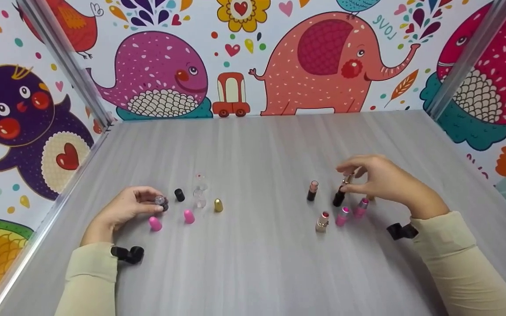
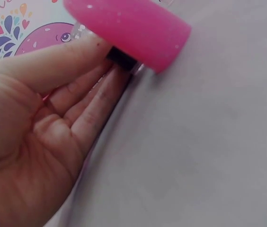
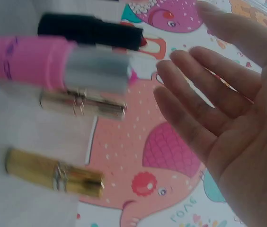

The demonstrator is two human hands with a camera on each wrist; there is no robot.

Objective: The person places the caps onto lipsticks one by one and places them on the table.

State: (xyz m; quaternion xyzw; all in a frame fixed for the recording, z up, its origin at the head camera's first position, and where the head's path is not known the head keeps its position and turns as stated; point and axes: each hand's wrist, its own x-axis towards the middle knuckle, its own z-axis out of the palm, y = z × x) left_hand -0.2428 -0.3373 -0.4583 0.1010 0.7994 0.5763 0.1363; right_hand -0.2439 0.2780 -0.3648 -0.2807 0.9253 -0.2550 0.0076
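- The left wrist view brings a glossy pink, round-ended plastic cap [image 2: 129, 33] up close, overlapping the left hand [image 1: 125, 210]; behind it shows the black part of a small clear-and-black cap [image 1: 161, 201], only a dark shiny knob from the head.
- The right wrist view shows most of a shiny gold lipstick tube [image 3: 53, 172], largely covered by the right hand [image 1: 378, 182] in the head view; it also reveals the red tip of a slim black lipstick tube [image 3: 91, 30].
- The left fingers and thumb close in a pinch on the clear-and-black cap, low over the table; the right fingers are loosely extended, thumb well apart, gripping nothing, beside the standing tubes.
- On the grey wood-grain table [image 1: 262, 263], near the left hand, are a short black cap [image 1: 179, 195], clear plastic caps [image 1: 199, 197] and a gold bullet-shaped cap [image 1: 218, 205]; near the right, pink-and-silver lipstick tubes [image 1: 343, 216] and a pale gold lipstick with a red tip [image 1: 322, 221] stand upright.
- Cartoon-printed panels [image 1: 235, 52] with a whale and an elephant wall the table; metal posts [image 1: 70, 59] edge the corners.
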